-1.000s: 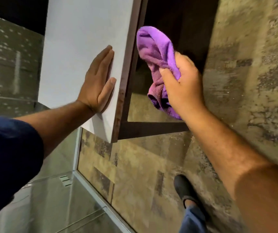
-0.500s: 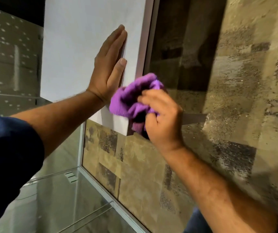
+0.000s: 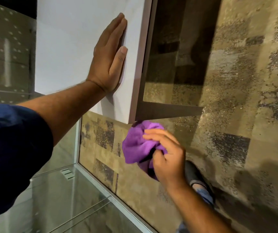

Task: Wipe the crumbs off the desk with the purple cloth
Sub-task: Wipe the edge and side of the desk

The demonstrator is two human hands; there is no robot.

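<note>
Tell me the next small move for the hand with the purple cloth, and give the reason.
Probably lift the right hand and bring the purple cloth back up onto the white desk top. The bunched cloth now hangs below the desk's near corner, off the surface, so it wipes nothing there. The left hand lies flat near the desk's edge, bracing. No crumbs are discernible.

A mottled tan and dark patchwork carpet point(image 3: 236, 115) covers the floor. At left stands a glass partition point(image 3: 64, 199) in a pale metal frame point(image 3: 111, 195), dimly lit.
</note>
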